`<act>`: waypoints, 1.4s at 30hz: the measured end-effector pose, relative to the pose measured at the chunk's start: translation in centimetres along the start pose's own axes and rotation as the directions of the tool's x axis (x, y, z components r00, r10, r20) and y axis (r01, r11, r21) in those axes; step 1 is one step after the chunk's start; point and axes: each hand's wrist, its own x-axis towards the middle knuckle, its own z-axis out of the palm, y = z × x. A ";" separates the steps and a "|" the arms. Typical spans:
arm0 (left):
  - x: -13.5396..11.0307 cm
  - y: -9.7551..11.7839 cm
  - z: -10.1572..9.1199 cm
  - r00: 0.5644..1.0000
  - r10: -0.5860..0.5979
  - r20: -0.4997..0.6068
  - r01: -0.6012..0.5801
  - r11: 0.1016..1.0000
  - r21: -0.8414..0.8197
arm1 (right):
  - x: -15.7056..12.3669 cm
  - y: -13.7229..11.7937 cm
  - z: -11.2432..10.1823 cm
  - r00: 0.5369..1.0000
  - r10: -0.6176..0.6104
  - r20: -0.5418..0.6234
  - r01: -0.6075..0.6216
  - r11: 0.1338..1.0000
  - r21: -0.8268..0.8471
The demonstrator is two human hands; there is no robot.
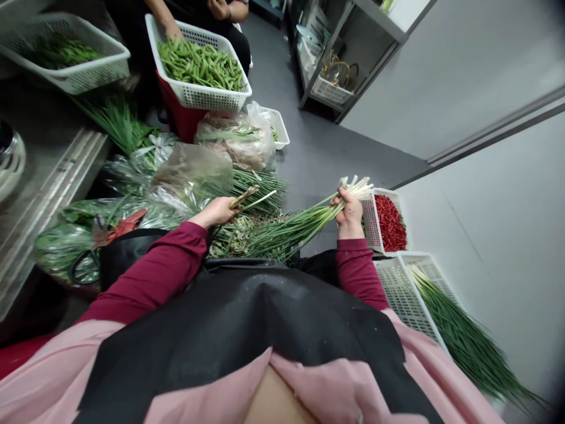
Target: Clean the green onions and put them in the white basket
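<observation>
My right hand (347,213) is closed round a bunch of scallions (309,225), its white root ends pointing up and right and its green tops trailing left over my lap. In my left hand (220,211) are a few thin stalks (245,197), one brownish and one pale green, gripped between the fingers. Beneath and between both hands lies a pile of trimmed scallion scraps (236,235). More long green scallions (260,188) rest just beyond the left hand, beside a clear plastic bag (192,176).
Another person's hand (173,32) reaches into a white basket of green peppers (200,65). At right stand a basket of red chillies (391,224) and one with scallions (463,330). A metal ledge (53,206) runs along the left; scissors (83,268) lie on bagged greens.
</observation>
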 end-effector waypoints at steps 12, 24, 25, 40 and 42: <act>-1.3 3.4 0.1 0.985 0.062 0.160 0.008 0.915 -0.404 | -2.8 8.7 6.4 0.962 0.179 0.207 -0.089 0.920 -0.381; -1.2 4.6 2.5 0.906 0.222 0.361 0.132 0.663 -0.737 | -4.8 6.2 7.7 0.941 0.199 0.275 -0.164 0.976 -0.145; -1.1 4.7 2.2 0.913 0.229 0.338 0.134 0.616 -0.776 | -4.8 6.0 7.5 0.942 0.185 0.279 -0.151 0.979 -0.140; -0.8 4.7 4.2 0.917 0.184 0.353 0.221 0.502 -0.836 | -7.3 10.5 10.8 0.915 0.230 0.331 -0.116 0.937 -0.330; -0.7 4.6 4.4 0.918 0.158 0.363 0.232 0.528 -0.817 | -7.3 10.5 10.7 0.923 0.224 0.312 -0.118 0.938 -0.325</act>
